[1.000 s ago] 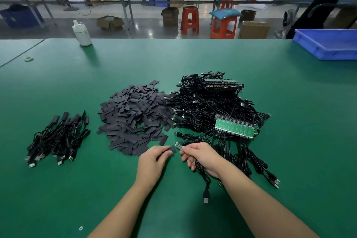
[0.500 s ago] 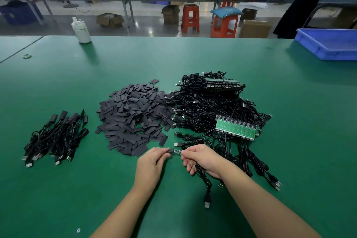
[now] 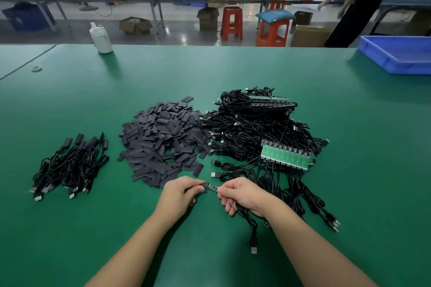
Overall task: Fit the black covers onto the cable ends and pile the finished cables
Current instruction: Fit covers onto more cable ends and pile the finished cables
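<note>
On the green desk [image 3: 303, 91], a small pile of finished cables [image 3: 70, 165] lay at the far left, then a heap of black covers [image 3: 161, 142]. Just in front of that heap the left hand [image 3: 178, 194] pinched a cover [image 3: 205, 185], apparently slid partway onto the small green board [image 3: 213, 187] at a cable end. The right hand [image 3: 242, 194] gripped that cable [image 3: 250, 223] just behind the board, fingers closed around it. Behind lay the tangled pile of unfinished cables [image 3: 254, 130].

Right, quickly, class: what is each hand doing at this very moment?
Left hand: closed, pinching a black cover at the cable's board end.
Right hand: closed, holding the cable by its small green board.
</note>
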### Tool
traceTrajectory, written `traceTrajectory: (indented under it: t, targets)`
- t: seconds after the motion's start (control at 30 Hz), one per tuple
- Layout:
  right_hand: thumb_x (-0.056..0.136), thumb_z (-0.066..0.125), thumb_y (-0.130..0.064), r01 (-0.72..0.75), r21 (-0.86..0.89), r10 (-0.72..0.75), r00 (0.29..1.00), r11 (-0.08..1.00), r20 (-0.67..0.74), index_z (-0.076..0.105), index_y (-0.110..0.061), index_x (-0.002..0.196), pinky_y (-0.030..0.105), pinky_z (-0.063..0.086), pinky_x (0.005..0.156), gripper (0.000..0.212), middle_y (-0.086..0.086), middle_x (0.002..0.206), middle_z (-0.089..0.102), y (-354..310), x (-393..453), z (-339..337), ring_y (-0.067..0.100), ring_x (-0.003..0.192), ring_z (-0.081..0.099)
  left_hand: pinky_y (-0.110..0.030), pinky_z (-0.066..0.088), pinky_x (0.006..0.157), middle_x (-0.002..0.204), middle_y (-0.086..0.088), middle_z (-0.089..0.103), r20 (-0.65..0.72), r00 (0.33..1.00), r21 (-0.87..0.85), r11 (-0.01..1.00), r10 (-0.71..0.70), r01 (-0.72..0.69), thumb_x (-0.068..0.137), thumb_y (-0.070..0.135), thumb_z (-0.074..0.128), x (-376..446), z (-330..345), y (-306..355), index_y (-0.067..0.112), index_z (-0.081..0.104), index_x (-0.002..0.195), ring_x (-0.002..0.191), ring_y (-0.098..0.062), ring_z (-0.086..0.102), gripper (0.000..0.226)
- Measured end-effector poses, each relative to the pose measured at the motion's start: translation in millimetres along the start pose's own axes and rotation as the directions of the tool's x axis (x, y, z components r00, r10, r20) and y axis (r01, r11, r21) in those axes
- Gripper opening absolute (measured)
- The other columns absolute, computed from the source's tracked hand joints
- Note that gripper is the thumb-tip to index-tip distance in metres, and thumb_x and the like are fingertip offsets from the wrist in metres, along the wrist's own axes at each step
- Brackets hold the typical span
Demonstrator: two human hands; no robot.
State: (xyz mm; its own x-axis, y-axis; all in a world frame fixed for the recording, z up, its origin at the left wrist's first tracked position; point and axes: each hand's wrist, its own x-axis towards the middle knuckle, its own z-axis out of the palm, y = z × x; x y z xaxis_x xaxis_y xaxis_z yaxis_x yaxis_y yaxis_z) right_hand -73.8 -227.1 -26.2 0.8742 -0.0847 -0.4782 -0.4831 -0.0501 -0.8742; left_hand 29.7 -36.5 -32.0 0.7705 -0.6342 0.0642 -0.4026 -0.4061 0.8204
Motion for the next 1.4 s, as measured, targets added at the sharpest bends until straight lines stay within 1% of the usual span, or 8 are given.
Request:
traceTrajectory:
  t: [0.1, 0.2, 0.37, 0.5, 0.8, 0.97, 1.2, 1.4]
  targets:
    - [0.103, 0.056, -0.018, -0.005, -0.049, 0.006, 1.000, 0.999, 0.016, 0.066, -0.004, 0.086, 0.022, 0.053, 0.050, 0.024, 0.003, 0.063, 0.065, 1, 1, 3, 0.014, 0.052, 0.062, -0.029, 0.058, 0.060, 0.071, -0.002, 0.070, 0.139, 0.989, 0.022, 0.998, -0.056, 0.054, 0.089, 0.014, 0.072, 8, -13, 0, 0.023, 0.078, 0.096, 0.056, -0.015, 0.064, 0.013]
    - [0.102, 0.056, -0.018, 0.000, -0.067, 0.001, 1.000, 0.998, 0.007, 0.066, -0.005, 0.085, 0.022, 0.053, 0.050, 0.023, 0.003, 0.063, 0.065, 1, 2, 4, 0.014, 0.052, 0.062, -0.030, 0.059, 0.061, 0.074, 0.000, 0.070, 0.202, 0.979, 0.067, 0.997, -0.038, 0.025, 0.089, 0.014, 0.072, 12, -19, 3, 0.021, 0.078, 0.098, 0.057, -0.014, 0.066, 0.013]
    - [0.103, 0.055, -0.017, 0.009, -0.077, -0.008, 1.000, 0.997, 0.013, 0.065, -0.005, 0.086, 0.022, 0.053, 0.051, 0.023, 0.002, 0.063, 0.064, 1, 1, 5, 0.013, 0.052, 0.061, -0.011, 0.047, 0.073, 0.087, 0.012, 0.070, 0.273, 0.952, 0.281, 0.936, 0.135, -0.213, 0.090, 0.025, 0.071, 17, -26, 12, 0.022, 0.077, 0.106, 0.072, -0.001, 0.062, 0.018]
    - [0.104, 0.053, -0.017, 0.016, -0.078, -0.014, 1.000, 0.997, 0.022, 0.064, -0.005, 0.087, 0.022, 0.053, 0.051, 0.024, 0.004, 0.065, 0.064, 0, 0, 5, 0.013, 0.053, 0.060, -0.023, 0.046, 0.088, 0.104, 0.007, 0.069, 0.420, 0.884, 0.414, 0.823, 0.205, -0.388, 0.094, 0.031, 0.064, 21, -28, 19, 0.025, 0.073, 0.116, 0.094, -0.009, 0.062, 0.025]
    - [0.105, 0.050, -0.015, 0.042, -0.083, -0.041, 0.999, 0.996, 0.012, 0.062, -0.004, 0.088, 0.022, 0.053, 0.050, 0.024, 0.007, 0.067, 0.061, -2, -2, 11, 0.012, 0.051, 0.059, -0.019, 0.044, 0.088, 0.106, 0.003, 0.069, 0.408, 0.885, 0.402, 0.827, 0.223, -0.394, 0.096, 0.034, 0.060, 16, -15, 27, 0.022, 0.070, 0.120, 0.098, -0.011, 0.060, 0.028]
    - [0.105, 0.050, -0.014, 0.050, -0.072, -0.049, 0.999, 0.996, 0.015, 0.062, -0.003, 0.089, 0.021, 0.053, 0.050, 0.023, 0.008, 0.069, 0.060, -2, -3, 11, 0.012, 0.051, 0.059, -0.026, 0.043, 0.091, 0.110, 0.002, 0.068, 0.425, 0.882, 0.457, 0.793, 0.203, -0.402, 0.099, 0.028, 0.055, 15, -6, 32, 0.022, 0.067, 0.122, 0.105, -0.014, 0.058, 0.027]
    - [0.104, 0.053, -0.027, 0.014, 0.034, -0.015, 1.000, 0.999, 0.015, 0.064, -0.005, 0.098, 0.025, 0.057, 0.058, 0.025, 0.008, 0.074, 0.066, -5, -2, 10, 0.017, 0.059, 0.065, -0.030, 0.048, 0.085, 0.101, 0.002, 0.073, 0.311, 0.921, 0.428, 0.831, 0.234, -0.356, 0.096, 0.027, 0.060, 10, -10, 29, 0.020, 0.073, 0.112, 0.093, -0.017, 0.065, 0.021]
    - [0.106, 0.048, -0.021, 0.022, 0.051, -0.023, 1.000, 0.998, 0.018, 0.064, -0.002, 0.097, 0.026, 0.058, 0.059, 0.026, 0.010, 0.076, 0.067, -5, -4, 12, 0.017, 0.060, 0.065, -0.030, 0.049, 0.085, 0.102, 0.002, 0.073, 0.272, 0.929, 0.407, 0.845, 0.251, -0.347, 0.097, 0.026, 0.060, 8, -10, 29, 0.019, 0.072, 0.114, 0.092, -0.017, 0.066, 0.022]
